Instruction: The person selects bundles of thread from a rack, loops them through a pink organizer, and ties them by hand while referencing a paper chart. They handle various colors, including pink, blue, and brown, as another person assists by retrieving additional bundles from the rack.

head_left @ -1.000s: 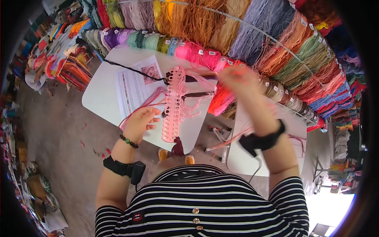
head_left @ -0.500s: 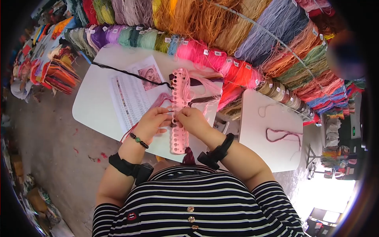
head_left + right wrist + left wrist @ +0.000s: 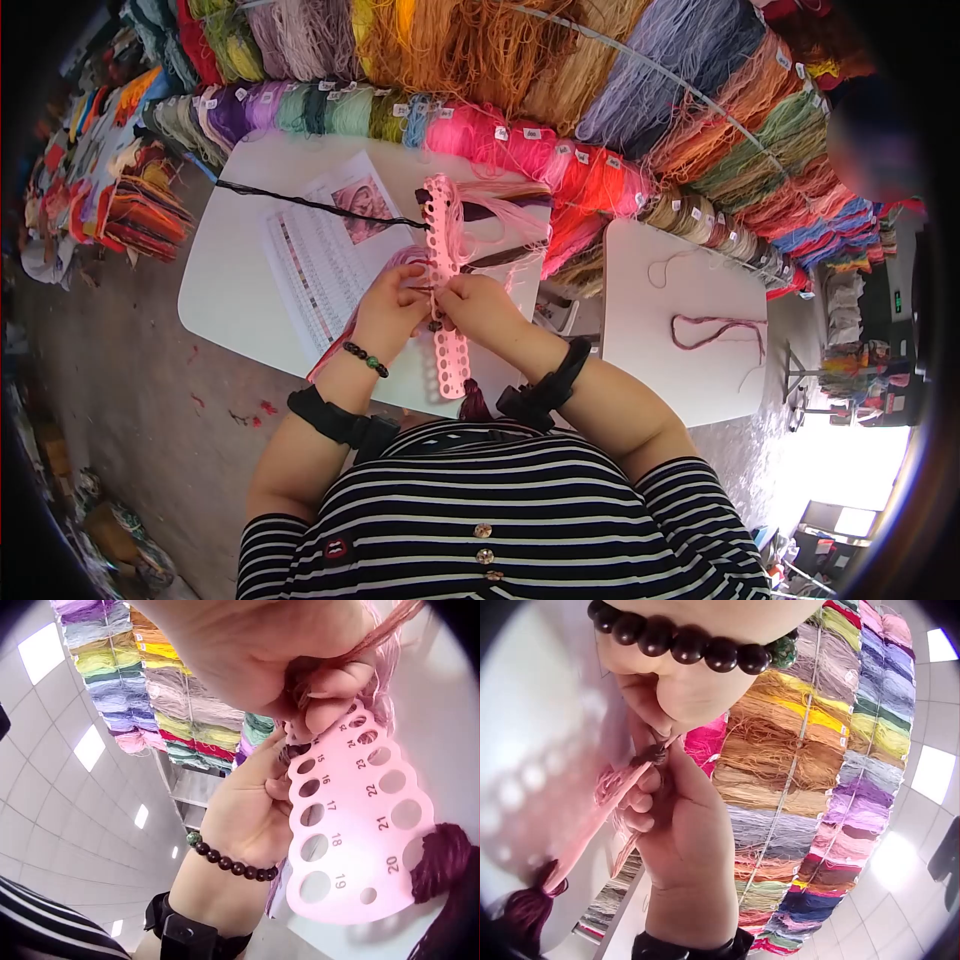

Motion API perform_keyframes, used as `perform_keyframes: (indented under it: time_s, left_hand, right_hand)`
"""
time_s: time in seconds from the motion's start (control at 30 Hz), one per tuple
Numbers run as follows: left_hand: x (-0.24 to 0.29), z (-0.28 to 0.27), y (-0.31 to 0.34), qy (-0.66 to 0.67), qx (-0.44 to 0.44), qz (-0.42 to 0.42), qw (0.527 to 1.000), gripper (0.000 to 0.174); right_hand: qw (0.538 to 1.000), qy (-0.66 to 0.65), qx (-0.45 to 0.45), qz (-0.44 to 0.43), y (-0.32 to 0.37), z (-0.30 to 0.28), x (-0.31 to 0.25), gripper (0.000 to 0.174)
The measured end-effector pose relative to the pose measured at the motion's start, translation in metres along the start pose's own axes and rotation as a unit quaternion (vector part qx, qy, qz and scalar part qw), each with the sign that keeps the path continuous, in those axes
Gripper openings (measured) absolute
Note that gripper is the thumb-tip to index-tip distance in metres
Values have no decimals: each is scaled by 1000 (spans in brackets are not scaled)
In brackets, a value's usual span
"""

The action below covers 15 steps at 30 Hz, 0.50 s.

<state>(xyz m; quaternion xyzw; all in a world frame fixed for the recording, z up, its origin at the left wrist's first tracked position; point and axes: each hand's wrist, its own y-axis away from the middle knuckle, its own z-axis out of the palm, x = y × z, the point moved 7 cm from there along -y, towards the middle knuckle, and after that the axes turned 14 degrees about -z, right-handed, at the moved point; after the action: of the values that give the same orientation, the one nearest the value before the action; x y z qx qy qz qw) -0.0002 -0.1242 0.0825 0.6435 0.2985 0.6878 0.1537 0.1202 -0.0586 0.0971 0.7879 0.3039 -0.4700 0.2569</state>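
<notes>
A pink thread organizer card (image 3: pixel 452 365) with numbered holes lies on the white table, hanks of thread knotted through several holes. At its left edge my left hand (image 3: pixel 392 312) curls its fingers and pinches thread close to a hole. From the other side my right hand (image 3: pixel 485 312) pinches a dusty-pink embroidery thread (image 3: pixel 386 631) against the card. In the left wrist view the fingertips of both hands meet at a small dark loop of thread (image 3: pixel 654 755), mostly hidden by the fingers. A maroon hank (image 3: pixel 444 862) hangs at the hole numbered 20.
A printed color chart (image 3: pixel 318 270) with a picture lies left of the card, crossed by a black braided cord (image 3: pixel 300 200). A second white table (image 3: pixel 650 370) at right bears a mauve strand (image 3: pixel 705 322). Racks of colored hanks (image 3: pixel 450 60) line the far side.
My right hand has come from the thread racks at right down to the card. Both hands now meet at its middle, and the left hand has closed in to the card's edge.
</notes>
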Motion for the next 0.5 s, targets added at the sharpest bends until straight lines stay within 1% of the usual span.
perform_keyframes:
  time_s: [0.03,0.1,0.13,0.2,0.23,0.27,0.3,0.33,0.43,0.5]
  left_hand:
    - [-1,0,-2,-11,2,16,1000,42]
    - [-1,-2,-5,-31,8,50,998,42]
    - [3,-8,-3,-104,47,87,990,41]
    - [15,-18,9,-247,122,159,948,41]
    - [13,-20,9,-137,74,117,981,42]
    - [13,-20,12,-25,23,72,997,42]
    - [12,-17,15,88,-28,25,995,43]
    - [9,-13,17,149,-47,-31,987,43]
    - [12,-3,13,255,-127,-9,959,38]
    - [7,-6,9,210,-98,13,973,37]
  right_hand:
    - [1000,7,-7,-9,0,1,-1,30]
    - [998,-59,-2,33,3,1,4,26]
    - [994,-93,-1,54,5,3,6,24]
    - [991,-129,6,42,6,5,13,21]
    - [989,-147,11,35,6,6,16,19]
    - [988,-153,9,25,6,7,18,17]
    - [987,-160,8,15,7,7,19,15]
    - [986,-167,7,5,7,7,19,12]
    - [965,-257,27,38,6,7,23,12]
    - [957,-280,13,73,7,5,26,12]
